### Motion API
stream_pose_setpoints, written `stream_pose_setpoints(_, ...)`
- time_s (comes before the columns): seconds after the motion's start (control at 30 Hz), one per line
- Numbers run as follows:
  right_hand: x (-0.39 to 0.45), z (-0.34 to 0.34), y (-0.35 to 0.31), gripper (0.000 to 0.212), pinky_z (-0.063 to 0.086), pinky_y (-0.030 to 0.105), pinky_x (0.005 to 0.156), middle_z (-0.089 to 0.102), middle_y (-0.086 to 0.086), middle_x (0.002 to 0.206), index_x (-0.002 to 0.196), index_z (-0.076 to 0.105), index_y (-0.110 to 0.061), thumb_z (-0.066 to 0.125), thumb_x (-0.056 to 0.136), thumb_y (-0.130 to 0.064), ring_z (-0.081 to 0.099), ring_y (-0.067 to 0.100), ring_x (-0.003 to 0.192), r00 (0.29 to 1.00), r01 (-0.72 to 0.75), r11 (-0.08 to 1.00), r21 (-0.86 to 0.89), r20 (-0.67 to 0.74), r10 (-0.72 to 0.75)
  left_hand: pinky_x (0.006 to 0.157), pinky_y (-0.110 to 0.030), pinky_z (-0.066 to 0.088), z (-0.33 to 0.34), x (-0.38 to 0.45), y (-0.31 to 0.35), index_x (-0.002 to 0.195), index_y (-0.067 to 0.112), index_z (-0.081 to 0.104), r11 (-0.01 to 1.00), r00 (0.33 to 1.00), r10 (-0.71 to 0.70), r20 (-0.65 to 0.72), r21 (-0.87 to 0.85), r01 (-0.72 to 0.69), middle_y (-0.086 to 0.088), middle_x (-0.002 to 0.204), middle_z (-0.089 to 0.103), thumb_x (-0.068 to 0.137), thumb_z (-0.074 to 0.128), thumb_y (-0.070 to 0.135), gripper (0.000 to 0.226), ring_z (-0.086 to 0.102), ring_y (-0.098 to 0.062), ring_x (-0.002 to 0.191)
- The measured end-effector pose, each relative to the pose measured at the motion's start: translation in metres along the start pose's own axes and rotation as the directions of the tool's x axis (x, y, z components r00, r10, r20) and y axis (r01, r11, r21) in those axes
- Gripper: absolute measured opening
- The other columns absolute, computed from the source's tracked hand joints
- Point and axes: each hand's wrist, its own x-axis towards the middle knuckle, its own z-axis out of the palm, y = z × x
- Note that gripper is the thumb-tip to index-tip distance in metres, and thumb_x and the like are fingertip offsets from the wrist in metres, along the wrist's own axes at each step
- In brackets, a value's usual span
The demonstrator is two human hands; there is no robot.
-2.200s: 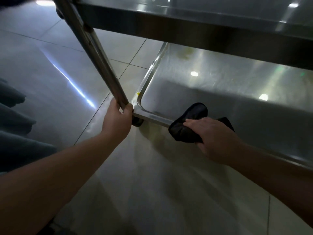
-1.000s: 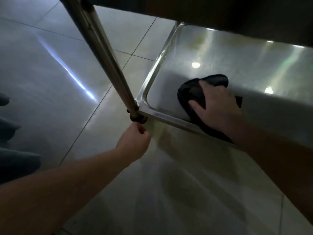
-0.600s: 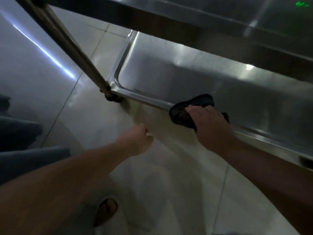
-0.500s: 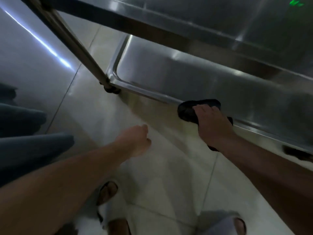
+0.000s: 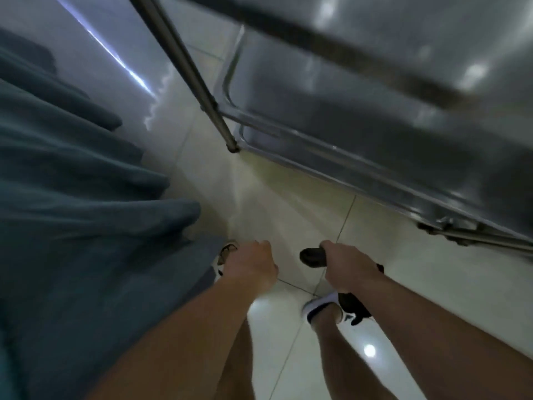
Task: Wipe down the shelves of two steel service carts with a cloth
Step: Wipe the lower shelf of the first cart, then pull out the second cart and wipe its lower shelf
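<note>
Black cloth (image 5: 313,257) bunched in right hand (image 5: 347,267), grip closed around it; one end sticks out left of the fist, the rest hangs below the wrist. Left hand (image 5: 251,267) just beside it, loosely fisted, empty. Both off the cart (image 5: 375,157); lower shelf (image 5: 360,134) up and right, over floor tiles (image 5: 291,209). Frame blurred.

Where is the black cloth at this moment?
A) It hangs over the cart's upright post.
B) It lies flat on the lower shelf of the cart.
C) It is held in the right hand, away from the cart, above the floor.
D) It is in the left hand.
C: the right hand grips the black cloth over the floor, clear of the cart's lower shelf; the left hand is closed around nothing visible.
</note>
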Motion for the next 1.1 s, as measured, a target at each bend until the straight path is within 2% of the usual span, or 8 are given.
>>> stream_pose_setpoints(0.07, -0.040, -0.034, -0.026, 0.041, 0.054, 0.037, 0.080, 0.056, 0.001, 0.104, 0.133, 0.047, -0.022, 0.052, 0.094, -0.009, 0.061, 0.024, 0.093, 1.000, -0.008, 1.000, 0.002, 0.000, 0.008, 0.086, -0.042, 0.052, -0.024, -0.047, 0.003, 0.124, 0.017, 0.050, 1.000, 0.999, -0.016, -0.029, -0.013, 0.016, -0.010, 0.122, 0.057, 0.104, 0.048, 0.035, 0.027, 0.060, -0.033, 0.111)
stream_pose_setpoints(0.2, -0.113, -0.108, -0.090, 0.047, 0.054, 0.040, 0.087, 0.061, 0.005, 0.121, 0.138, 0.047, -0.025, 0.052, 0.093, -0.011, 0.061, 0.028, 0.105, 0.997, 0.050, 0.999, -0.016, -0.061, -0.051, 0.086, -0.038, 0.048, -0.084, -0.135, -0.008, 0.118, 0.021, 0.056, 0.997, 0.990, -0.045, -0.135, -0.060, 0.038, -0.005, 0.119, 0.062, 0.102, 0.049, 0.032, 0.020, 0.063, -0.029, 0.110)
stream_pose_setpoints(0.33, -0.181, -0.178, -0.154, 0.050, 0.055, 0.038, 0.090, 0.063, 0.006, 0.131, 0.143, 0.048, -0.029, 0.051, 0.096, -0.011, 0.064, 0.027, 0.113, 0.986, 0.096, 0.995, -0.012, -0.133, -0.096, 0.099, -0.042, 0.045, -0.150, -0.215, -0.044, 0.130, 0.019, 0.055, 0.995, 0.975, -0.076, -0.209, -0.086, 0.059, -0.007, 0.131, 0.058, 0.104, 0.046, 0.030, 0.030, 0.057, -0.030, 0.123)
stream_pose_setpoints(0.6, -0.283, -0.291, -0.237, 0.044, 0.054, 0.042, 0.086, 0.062, 0.007, 0.123, 0.138, 0.045, -0.025, 0.051, 0.097, -0.011, 0.061, 0.028, 0.104, 0.931, 0.151, 0.982, -0.118, -0.316, -0.181, 0.083, -0.038, 0.046, -0.261, -0.311, -0.120, 0.120, 0.019, 0.057, 0.992, 0.904, -0.044, -0.426, -0.126, -0.012, -0.004, 0.122, 0.061, 0.102, 0.046, 0.030, 0.024, 0.058, -0.024, 0.105)
stream_pose_setpoints(0.67, -0.297, -0.317, -0.248, 0.041, 0.054, 0.043, 0.088, 0.062, 0.007, 0.123, 0.135, 0.047, -0.024, 0.055, 0.096, -0.014, 0.061, 0.029, 0.105, 0.904, 0.177, 0.977, -0.117, -0.372, -0.208, 0.080, -0.036, 0.043, -0.287, -0.318, -0.128, 0.124, 0.020, 0.057, 0.990, 0.878, -0.051, -0.476, -0.141, -0.019, -0.003, 0.121, 0.061, 0.100, 0.047, 0.031, 0.028, 0.055, -0.022, 0.099)
stream_pose_setpoints(0.73, -0.308, -0.343, -0.252, 0.038, 0.054, 0.043, 0.090, 0.063, 0.006, 0.122, 0.131, 0.051, -0.025, 0.057, 0.095, -0.016, 0.061, 0.030, 0.108, 0.872, 0.219, 0.970, -0.103, -0.425, -0.242, 0.082, -0.037, 0.045, -0.313, -0.323, -0.130, 0.130, 0.020, 0.057, 0.992, 0.853, -0.042, -0.520, -0.121, -0.025, -0.003, 0.125, 0.060, 0.100, 0.046, 0.031, 0.034, 0.058, -0.024, 0.106)
stream_pose_setpoints(0.9, -0.323, -0.422, -0.248, 0.034, 0.055, 0.044, 0.092, 0.062, 0.002, 0.111, 0.118, 0.055, -0.031, 0.057, 0.091, -0.010, 0.062, 0.025, 0.099, 0.810, 0.247, 0.965, -0.092, -0.526, -0.258, 0.099, -0.043, 0.051, -0.386, -0.334, -0.121, 0.139, 0.021, 0.053, 0.993, 0.802, -0.017, -0.597, -0.102, -0.055, -0.002, 0.133, 0.058, 0.101, 0.047, 0.036, 0.041, 0.057, -0.027, 0.118)
stream_pose_setpoints(1.1, -0.332, -0.520, -0.227, 0.037, 0.056, 0.046, 0.086, 0.063, 0.002, 0.108, 0.122, 0.051, -0.029, 0.051, 0.091, -0.009, 0.061, 0.024, 0.094, 0.717, 0.234, 0.955, -0.184, -0.630, -0.297, 0.101, -0.043, 0.049, -0.471, -0.350, -0.083, 0.138, 0.022, 0.055, 0.999, 0.670, -0.027, -0.742, -0.051, -0.017, 0.000, 0.135, 0.060, 0.100, 0.048, 0.041, 0.043, 0.058, -0.025, 0.121)
